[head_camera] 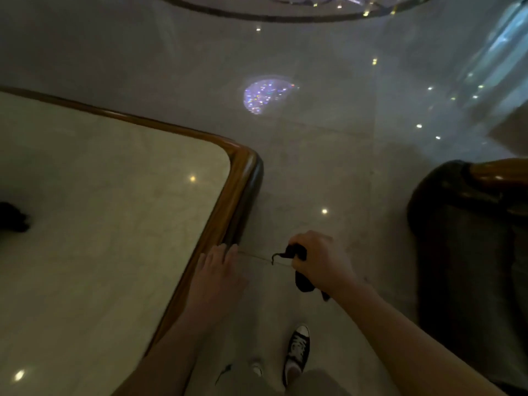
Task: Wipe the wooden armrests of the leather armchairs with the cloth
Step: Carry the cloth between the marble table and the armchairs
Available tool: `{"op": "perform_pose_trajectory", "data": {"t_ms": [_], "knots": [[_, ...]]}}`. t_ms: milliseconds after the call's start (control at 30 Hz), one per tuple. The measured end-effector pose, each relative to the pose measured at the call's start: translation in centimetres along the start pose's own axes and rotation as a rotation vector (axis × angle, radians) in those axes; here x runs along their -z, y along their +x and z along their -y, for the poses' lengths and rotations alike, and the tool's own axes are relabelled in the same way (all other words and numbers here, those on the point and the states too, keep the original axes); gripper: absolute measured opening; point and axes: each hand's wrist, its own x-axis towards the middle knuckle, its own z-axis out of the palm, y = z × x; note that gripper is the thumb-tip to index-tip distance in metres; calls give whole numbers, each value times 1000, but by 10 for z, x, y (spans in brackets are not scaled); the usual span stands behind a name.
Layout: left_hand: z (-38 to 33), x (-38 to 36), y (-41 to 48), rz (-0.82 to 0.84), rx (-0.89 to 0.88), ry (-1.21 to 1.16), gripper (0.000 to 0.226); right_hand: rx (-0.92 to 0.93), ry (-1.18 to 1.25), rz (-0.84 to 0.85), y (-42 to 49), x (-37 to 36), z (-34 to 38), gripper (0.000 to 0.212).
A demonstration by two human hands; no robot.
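Observation:
My right hand (320, 260) is closed around a dark cloth (303, 278), which bunches out above the fingers and hangs below the palm. My left hand (217, 270) hovers flat with fingers apart next to the table's wooden rim, holding nothing. A dark leather armchair (457, 238) stands at the right edge of the view, with its glossy wooden armrest (500, 172) curving at the top right, well away from both hands.
A marble-topped table with a rounded wooden rim (240, 190) fills the left side. A small dark object (13, 217) lies on it at the far left. Shiny pale floor tiles (314, 155) stretch ahead between table and armchair. My sneaker (297, 350) shows below.

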Motion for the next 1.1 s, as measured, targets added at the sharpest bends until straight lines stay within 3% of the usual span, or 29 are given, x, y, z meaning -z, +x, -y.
{"op": "perform_pose_trajectory", "data": {"t_ms": [200, 467, 700, 867, 1100], "knots": [[20, -3, 11, -47, 197, 4, 68, 191, -30, 142, 75, -4, 11, 18], [81, -18, 16, -27, 398, -22, 65, 295, -46, 257, 146, -52, 40, 13], [190, -83, 52, 31, 505, -99, 66, 221, -101, 408, 218, -158, 76, 20], [266, -148, 87, 92, 572, -68, 72, 189, -109, 400, 284, -252, 96, 30], [331, -233, 131, 62, 651, -52, 82, 245, -142, 271, 360, -373, 100, 25]]}}
